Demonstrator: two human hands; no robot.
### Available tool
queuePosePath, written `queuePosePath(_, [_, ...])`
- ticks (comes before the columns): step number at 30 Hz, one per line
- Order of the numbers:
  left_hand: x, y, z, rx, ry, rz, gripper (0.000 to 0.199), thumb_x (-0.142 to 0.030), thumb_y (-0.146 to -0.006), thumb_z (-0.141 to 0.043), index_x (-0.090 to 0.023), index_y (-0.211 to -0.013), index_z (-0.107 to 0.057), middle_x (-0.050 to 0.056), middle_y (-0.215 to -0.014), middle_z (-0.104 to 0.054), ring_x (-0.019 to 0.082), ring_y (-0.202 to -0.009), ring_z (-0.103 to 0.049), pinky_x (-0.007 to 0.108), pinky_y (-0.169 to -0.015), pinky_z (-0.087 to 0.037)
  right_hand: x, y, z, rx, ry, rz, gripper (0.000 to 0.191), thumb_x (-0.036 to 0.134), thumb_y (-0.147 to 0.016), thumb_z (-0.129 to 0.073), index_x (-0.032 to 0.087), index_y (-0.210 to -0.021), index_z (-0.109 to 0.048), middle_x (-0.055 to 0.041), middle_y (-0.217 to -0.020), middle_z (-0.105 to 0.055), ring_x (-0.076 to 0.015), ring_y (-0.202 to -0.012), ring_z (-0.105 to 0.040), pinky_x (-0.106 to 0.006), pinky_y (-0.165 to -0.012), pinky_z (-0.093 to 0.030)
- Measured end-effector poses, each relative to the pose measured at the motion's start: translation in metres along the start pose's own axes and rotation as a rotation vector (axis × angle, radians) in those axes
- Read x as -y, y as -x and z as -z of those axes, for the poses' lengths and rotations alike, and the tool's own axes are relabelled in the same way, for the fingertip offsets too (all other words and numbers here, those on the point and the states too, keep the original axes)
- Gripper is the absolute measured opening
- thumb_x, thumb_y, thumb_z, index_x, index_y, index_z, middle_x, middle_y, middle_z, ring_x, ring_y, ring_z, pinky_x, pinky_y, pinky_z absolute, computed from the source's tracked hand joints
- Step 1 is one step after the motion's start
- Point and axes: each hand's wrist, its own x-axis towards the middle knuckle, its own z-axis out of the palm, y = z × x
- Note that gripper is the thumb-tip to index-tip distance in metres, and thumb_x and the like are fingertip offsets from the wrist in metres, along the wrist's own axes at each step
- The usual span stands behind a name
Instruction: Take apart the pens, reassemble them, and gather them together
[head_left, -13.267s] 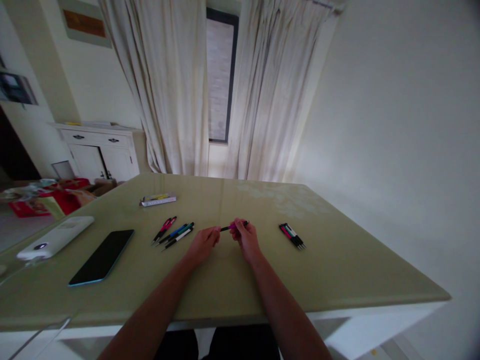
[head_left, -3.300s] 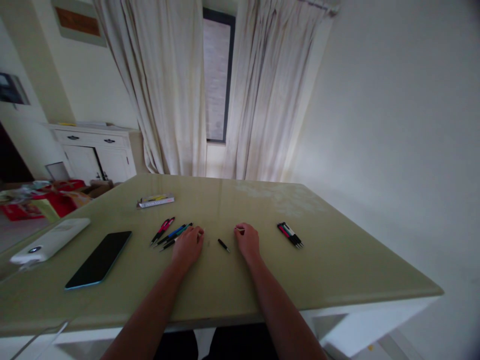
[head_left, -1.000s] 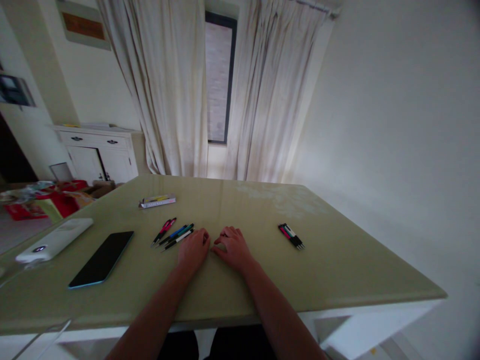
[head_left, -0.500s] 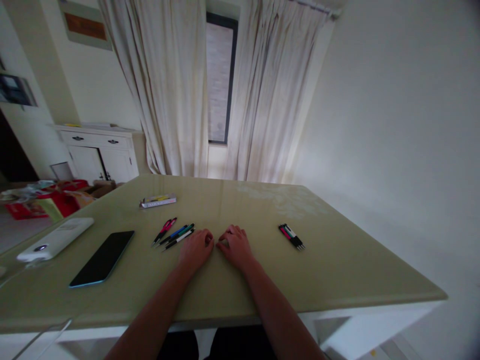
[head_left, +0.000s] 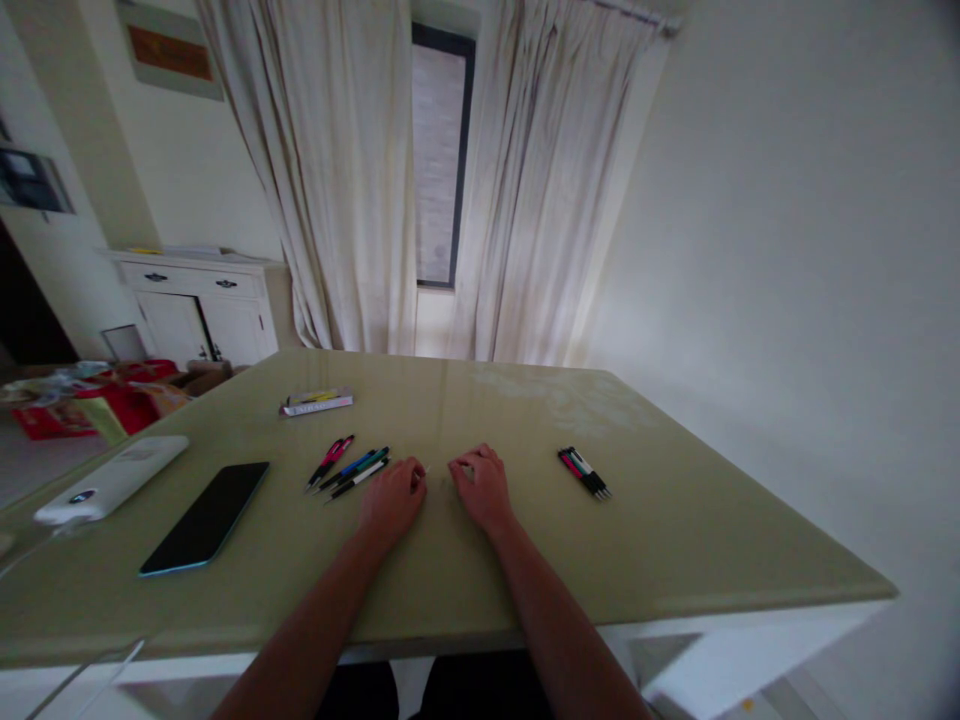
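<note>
My left hand (head_left: pixel 393 500) rests on the table with its fingers curled and pinched. A tiny pale tip shows at its fingertips, too small to name. A short gap to the right, my right hand (head_left: pixel 484 490) is closed in a pinch; whatever it may hold is hidden. Beside my left hand lie loose pens: a white and black pen (head_left: pixel 360 479), a green and black pen (head_left: pixel 371 461), a blue and black pen (head_left: pixel 346 469) and pink and black pens (head_left: pixel 328 461). Right of my right hand, several pens lie side by side in a bundle (head_left: pixel 584 474).
A black-screened phone (head_left: pixel 206 518) and a white device with a cable (head_left: pixel 112 480) lie on the left of the table (head_left: pixel 690 540). Farther back sits a small box (head_left: pixel 316 402) with something yellow on it. Beyond are curtains (head_left: pixel 337 180) and a white cabinet (head_left: pixel 202 310).
My right hand has moved slightly right and away from my left hand, widening the gap. A pale tip now shows at my left fingertips. The pens have stayed put.
</note>
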Motion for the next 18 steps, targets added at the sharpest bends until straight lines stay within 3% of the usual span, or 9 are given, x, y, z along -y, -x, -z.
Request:
queuePosePath(6, [-0.004, 0.004, 0.007, -0.041, -0.098, 0.078, 0.012, -0.031, -0.092, -0.051, -0.021, -0.092, -0.057, 0.005, -0.092, -0.069, 0.020, -0.091, -0.064, 0.030, -0.076, -0.042, -0.021, -0.010, 0.005, -0.233, -0.198, -0.290, 0.038, 0.036, -0.096, -0.041, 0.018, -0.083, -0.073, -0.0104, -0.089, -0.067, -0.0219, -0.082, -0.063, -0.032, -0.076, -0.045])
queuePosePath(12, [-0.007, 0.007, 0.007, -0.078, -0.115, 0.075, 0.025, -0.041, -0.090, -0.053, -0.021, -0.103, -0.056, 0.008, -0.104, -0.067, 0.024, -0.101, -0.063, 0.032, -0.081, -0.042, -0.030, -0.011, 0.003, -0.321, -0.286, -0.373, 0.042, 0.043, -0.095, -0.041, 0.019, -0.080, -0.072, -0.0121, -0.088, -0.069, -0.0244, -0.082, -0.062, -0.034, -0.077, -0.045])
queuePosePath(18, [-0.002, 0.002, 0.006, -0.142, -0.060, 0.142, 0.023, -0.019, -0.096, -0.037, -0.019, -0.107, -0.057, 0.010, -0.112, -0.068, 0.023, -0.106, -0.062, 0.032, -0.086, -0.042, -0.033, -0.012, 0.003, -0.347, -0.325, -0.410, 0.043, 0.044, -0.096, -0.039, 0.019, -0.080, -0.070, -0.0134, -0.090, -0.069, -0.0268, -0.088, -0.061, -0.037, -0.083, -0.042])
